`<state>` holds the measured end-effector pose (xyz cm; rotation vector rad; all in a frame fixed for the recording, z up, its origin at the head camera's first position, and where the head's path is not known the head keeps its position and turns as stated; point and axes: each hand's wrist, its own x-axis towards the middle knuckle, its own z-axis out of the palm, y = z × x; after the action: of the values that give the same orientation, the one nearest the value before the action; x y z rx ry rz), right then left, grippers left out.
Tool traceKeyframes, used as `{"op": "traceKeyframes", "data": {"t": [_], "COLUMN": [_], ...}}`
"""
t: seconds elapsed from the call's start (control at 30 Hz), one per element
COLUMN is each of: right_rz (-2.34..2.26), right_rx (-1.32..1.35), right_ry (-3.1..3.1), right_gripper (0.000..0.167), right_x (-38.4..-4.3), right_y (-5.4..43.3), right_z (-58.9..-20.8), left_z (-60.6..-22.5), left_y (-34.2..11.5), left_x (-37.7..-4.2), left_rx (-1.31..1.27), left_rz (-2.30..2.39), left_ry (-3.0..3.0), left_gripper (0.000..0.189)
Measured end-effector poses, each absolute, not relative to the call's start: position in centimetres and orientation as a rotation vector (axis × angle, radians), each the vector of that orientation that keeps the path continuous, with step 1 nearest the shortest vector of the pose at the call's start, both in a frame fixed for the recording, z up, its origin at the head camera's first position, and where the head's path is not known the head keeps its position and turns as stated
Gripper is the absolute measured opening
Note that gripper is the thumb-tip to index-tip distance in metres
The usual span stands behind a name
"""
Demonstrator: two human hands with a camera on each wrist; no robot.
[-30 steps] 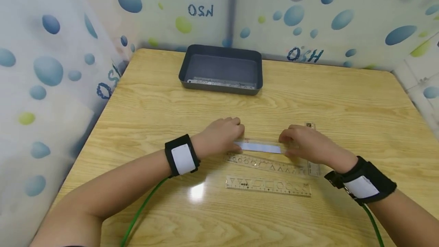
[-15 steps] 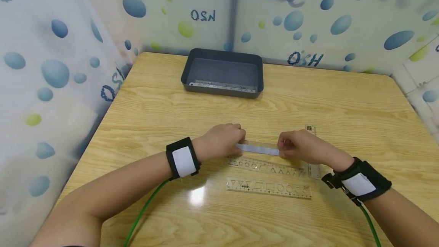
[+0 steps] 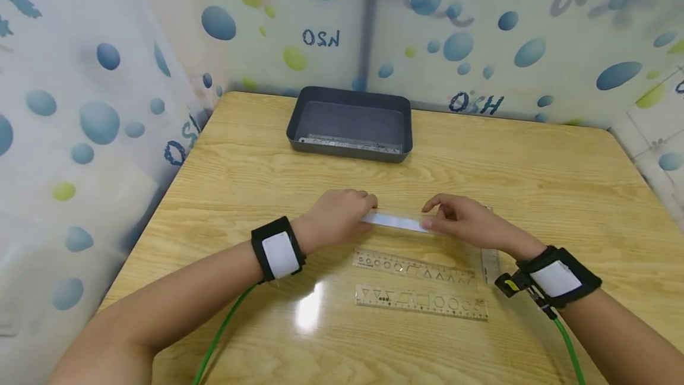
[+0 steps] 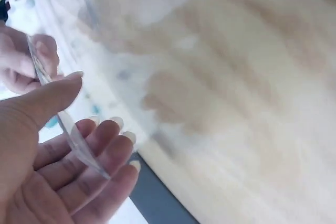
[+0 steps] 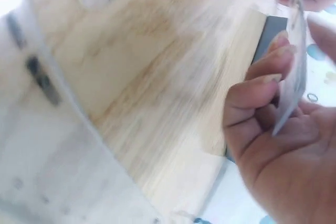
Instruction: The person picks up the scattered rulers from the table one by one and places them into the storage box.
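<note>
A clear plastic ruler (image 3: 396, 222) with a pale shiny band is held crosswise over the table between both hands. My left hand (image 3: 336, 215) pinches its left end, the thumb on one face and the fingers behind the other in the left wrist view. At the right end, my right hand (image 3: 465, 218) holds it between thumb and fingers; the right wrist view shows the ruler (image 5: 298, 61) on edge along the fingertips. Nearer the front lie two clear stencil rulers (image 3: 414, 266), roughly parallel. Another clear ruler (image 3: 490, 263) points away from me, partly hidden under the right hand and wrist.
Toward the back of the wooden table (image 3: 240, 153) stands a dark grey tray (image 3: 352, 119). One clear ruler (image 3: 350, 144) lies inside along its front wall. Patterned sheeting (image 3: 427, 52) hangs behind and at the left. Green cables (image 3: 227, 328) run from both wristbands.
Both hands have moved a little away from the stencil rulers with the held ruler, widening the gap to them. The right index finger has lifted and straightened somewhat. The head view has tilted upward.
</note>
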<state>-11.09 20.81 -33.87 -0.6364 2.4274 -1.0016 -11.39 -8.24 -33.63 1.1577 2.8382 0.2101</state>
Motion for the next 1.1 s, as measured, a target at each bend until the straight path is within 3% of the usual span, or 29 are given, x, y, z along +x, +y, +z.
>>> {"op": "traceKeyframes", "data": {"t": [0.13,0.33,0.57,0.9,1.1], "right_rz": [-0.864,-0.701,-0.65,-0.309,-0.211], "right_rx": [-0.757,-0.869,-0.923,-0.993,-0.896], "right_ry": [2.566,2.758,2.828,2.894,2.808], "right_gripper": [0.047,0.037,0.038,0.041,0.041], "right_x": [-11.6,-13.8,-17.5,-23.3,-26.1], "right_y": [19.7,18.0,16.3,13.7,12.0], "right_z": [-33.6,-32.9,-31.9,-31.0,-29.9], "left_z": [-33.7,-33.1,-31.2,-30.1,-30.8], "left_y": [-9.7,-12.0,-13.4,-13.7,-13.9], "left_x": [-12.6,-14.4,-17.5,-23.2,-26.4], "left_rx": [1.116,1.079,1.139,0.97,0.818], "left_rz": [0.211,0.285,0.19,-0.134,-0.134], "left_ry": [2.895,2.88,2.929,2.971,2.922], "left_gripper": [0.035,0.043,0.029,0.033,0.037]}}
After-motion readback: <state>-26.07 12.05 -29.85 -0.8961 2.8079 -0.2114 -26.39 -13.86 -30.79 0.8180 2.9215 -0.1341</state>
